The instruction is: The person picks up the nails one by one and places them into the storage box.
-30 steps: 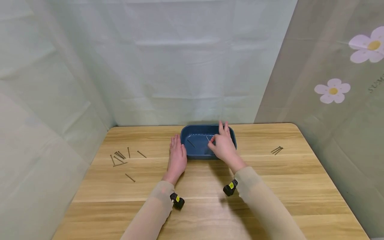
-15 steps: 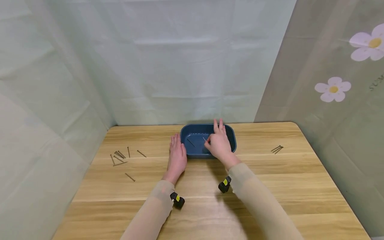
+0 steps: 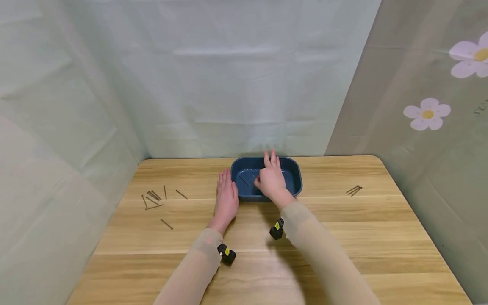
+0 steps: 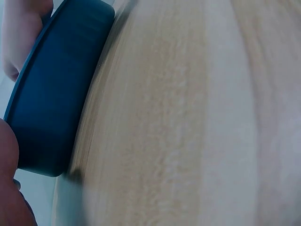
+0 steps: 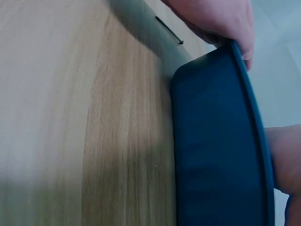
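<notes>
A dark blue rectangular tray stands at the back of the wooden table. My left hand lies along its left side, fingers straight, touching the wall near the front corner. Inside the tray, one thin nail lies slanted at the left. My right hand is over the tray, thumb and index finger pinching another nail, mostly hidden by the fingers; its other fingers stretch toward the far rim. In the left wrist view the tray's outer side fills the left.
Several loose nails are scattered on the left of the table, with a single nail nearer the front. A small group of nails lies at the right. A pale curtain hangs close behind the tray.
My right hand has moved left across the tray with the pinched nail, coming closer to the nail lying inside. The left hand has stayed at the tray's side.
</notes>
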Tool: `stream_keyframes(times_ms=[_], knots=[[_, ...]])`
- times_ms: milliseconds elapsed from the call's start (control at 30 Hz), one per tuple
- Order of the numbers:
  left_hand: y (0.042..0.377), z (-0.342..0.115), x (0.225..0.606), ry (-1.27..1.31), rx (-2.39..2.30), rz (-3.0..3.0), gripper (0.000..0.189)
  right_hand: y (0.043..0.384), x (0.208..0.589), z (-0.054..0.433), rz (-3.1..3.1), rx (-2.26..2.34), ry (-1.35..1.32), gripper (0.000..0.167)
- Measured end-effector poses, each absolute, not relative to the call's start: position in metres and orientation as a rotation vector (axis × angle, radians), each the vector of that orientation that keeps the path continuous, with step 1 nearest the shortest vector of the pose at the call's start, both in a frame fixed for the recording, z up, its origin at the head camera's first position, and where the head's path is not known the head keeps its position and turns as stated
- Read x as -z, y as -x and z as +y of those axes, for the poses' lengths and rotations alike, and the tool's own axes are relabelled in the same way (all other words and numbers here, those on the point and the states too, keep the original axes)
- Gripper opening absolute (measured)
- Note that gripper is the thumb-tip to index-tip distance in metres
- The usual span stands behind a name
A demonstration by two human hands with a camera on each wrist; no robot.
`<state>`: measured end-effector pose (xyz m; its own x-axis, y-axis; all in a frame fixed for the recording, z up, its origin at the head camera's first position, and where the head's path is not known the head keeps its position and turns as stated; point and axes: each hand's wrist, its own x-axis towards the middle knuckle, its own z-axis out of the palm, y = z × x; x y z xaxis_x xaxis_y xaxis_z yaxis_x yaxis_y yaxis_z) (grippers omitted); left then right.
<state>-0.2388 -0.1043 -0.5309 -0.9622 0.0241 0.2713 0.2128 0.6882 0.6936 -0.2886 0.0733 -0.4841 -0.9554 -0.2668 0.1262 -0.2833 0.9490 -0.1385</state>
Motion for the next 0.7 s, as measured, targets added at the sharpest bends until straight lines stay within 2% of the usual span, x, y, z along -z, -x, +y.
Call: stream_keyframes(times_ms=[700], knots=[[0.235,-0.107,0.530,0.186,1.111,-2.674,0.052,0.304,0.498,0.051,-3.034,-0.071,-0.520,0.025]])
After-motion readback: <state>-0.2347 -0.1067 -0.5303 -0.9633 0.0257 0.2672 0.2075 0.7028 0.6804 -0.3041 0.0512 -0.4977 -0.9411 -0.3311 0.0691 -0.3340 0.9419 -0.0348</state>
